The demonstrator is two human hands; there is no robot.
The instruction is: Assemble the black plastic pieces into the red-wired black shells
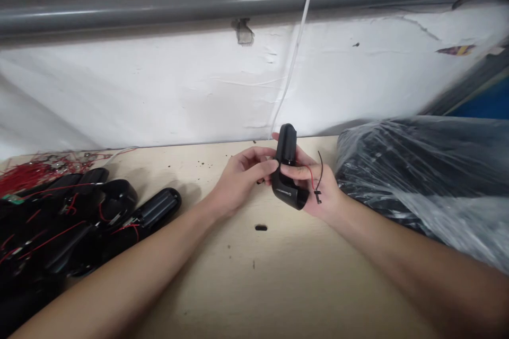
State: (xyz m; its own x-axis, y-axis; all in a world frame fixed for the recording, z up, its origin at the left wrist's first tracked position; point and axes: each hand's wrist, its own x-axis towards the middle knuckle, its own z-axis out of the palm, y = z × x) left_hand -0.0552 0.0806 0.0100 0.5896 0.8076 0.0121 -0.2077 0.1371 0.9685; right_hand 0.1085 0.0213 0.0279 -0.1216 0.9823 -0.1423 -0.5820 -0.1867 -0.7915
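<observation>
My hands hold a curved black plastic housing (285, 169) upright above the middle of the wooden table (278, 275). My left hand (240, 183) wraps its left side with the fingers across the front. My right hand (314, 190) supports it from the right and below, with the fingers curled around it. A thin red and black wire with a small black connector (317, 196) hangs beside my right palm. Small white lettering shows on the housing's lower part. Its inside is mostly hidden by my fingers.
Several similar black housings with red wires (115, 206) lie heaped at the left, and tangled red wires (32, 177) lie behind them. A clear plastic bag of black items (421, 180) sits at the right. A small black piece (261, 228) lies on the table. A white wall and grey pipe (238, 2) stand behind.
</observation>
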